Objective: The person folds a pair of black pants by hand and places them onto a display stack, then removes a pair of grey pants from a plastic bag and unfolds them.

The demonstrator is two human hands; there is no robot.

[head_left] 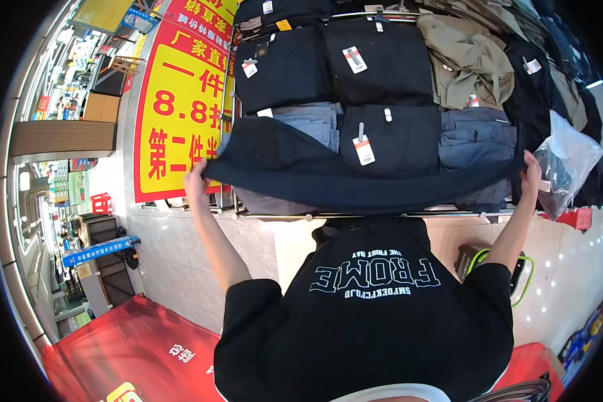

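A pair of black trousers [355, 186], folded lengthwise, is stretched between my two hands and sags a little in the middle. My left hand [195, 182] grips one end, and my right hand [530, 173] pinches the other end beside a clear plastic bag [573, 161]. Beyond the cloth, folded black trousers [390, 134] with a price tag [364, 150] lie on the display rack. Folded grey trousers [477, 142] lie to their right, partly covered by the held pair. More grey ones [315, 124] are stacked to the left.
Further back are more black trousers [378, 67] and a rumpled khaki pair [472, 60]. A red and yellow sign [181, 114] stands left of the rack. A metal rail [375, 216] edges the rack's front. A dark basket with a green rim [472, 258] is at lower right.
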